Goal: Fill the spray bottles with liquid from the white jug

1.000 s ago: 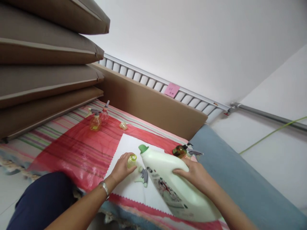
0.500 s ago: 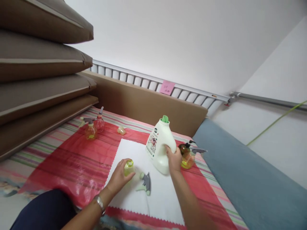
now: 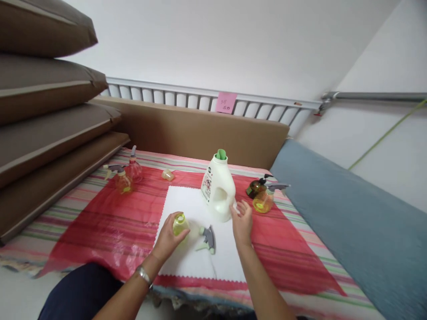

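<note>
Clamping open-necked small bottle (image 3: 180, 223) in closed left grip (image 3: 168, 235), sprayer head (image 3: 208, 238) loose just right of it, right grip (image 3: 242, 220) wide, empty, just short of capped jug (image 3: 218, 189); pouring, recapping seemingly left.

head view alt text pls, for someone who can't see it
The left hand grips a yellow bottle on a white cloth; the open right hand is beside a white jug. A spray head lies between the hands.
</note>
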`<state>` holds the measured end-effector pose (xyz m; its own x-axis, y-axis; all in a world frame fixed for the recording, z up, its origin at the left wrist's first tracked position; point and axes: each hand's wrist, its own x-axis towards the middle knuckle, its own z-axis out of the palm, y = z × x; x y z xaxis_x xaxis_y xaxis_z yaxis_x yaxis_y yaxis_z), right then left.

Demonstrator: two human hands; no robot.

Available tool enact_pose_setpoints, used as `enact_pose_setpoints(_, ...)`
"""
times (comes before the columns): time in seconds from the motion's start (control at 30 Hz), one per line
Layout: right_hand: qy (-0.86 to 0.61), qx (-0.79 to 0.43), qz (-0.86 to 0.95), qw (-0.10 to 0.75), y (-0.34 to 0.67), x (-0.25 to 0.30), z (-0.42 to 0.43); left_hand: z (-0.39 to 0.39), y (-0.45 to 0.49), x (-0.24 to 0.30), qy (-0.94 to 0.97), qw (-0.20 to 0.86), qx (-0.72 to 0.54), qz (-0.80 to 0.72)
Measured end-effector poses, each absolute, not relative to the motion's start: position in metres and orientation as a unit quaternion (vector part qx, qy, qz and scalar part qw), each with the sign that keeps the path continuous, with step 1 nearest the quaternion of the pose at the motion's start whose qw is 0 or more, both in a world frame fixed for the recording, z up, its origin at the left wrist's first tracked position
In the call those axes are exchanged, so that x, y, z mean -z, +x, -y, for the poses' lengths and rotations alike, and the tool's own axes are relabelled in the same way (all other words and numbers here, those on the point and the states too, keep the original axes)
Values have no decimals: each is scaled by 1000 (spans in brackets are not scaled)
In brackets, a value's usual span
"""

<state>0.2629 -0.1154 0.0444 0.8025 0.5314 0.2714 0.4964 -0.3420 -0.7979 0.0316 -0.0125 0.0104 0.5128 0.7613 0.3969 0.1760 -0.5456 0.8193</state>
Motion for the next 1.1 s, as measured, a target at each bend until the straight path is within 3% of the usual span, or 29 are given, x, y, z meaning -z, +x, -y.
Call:
enact_pose_setpoints(0.2, -851, -138, 361, 354, 204, -12, 151, 12, 30, -10, 793, 374, -384, -291)
enact_pose_setpoints(0.37, -876, -145, 365, 280, 183, -15, 136, 9, 31, -10, 797, 372, -389, -275)
enact_pose_setpoints(0.67, -878, -167, 329, 305, 196, -23, 125, 10, 25, -3, 783, 406, -398, -250)
enact_pose_setpoints(0.93, -851, -54, 379, 360, 212, -130, 146, -35, 36, -13, 757, 432, -428, -238)
enact_pose_setpoints(1.1, -836, 16, 447, 319, 199, -198, 137, -58, 44, -5, 779, 419, -405, -233)
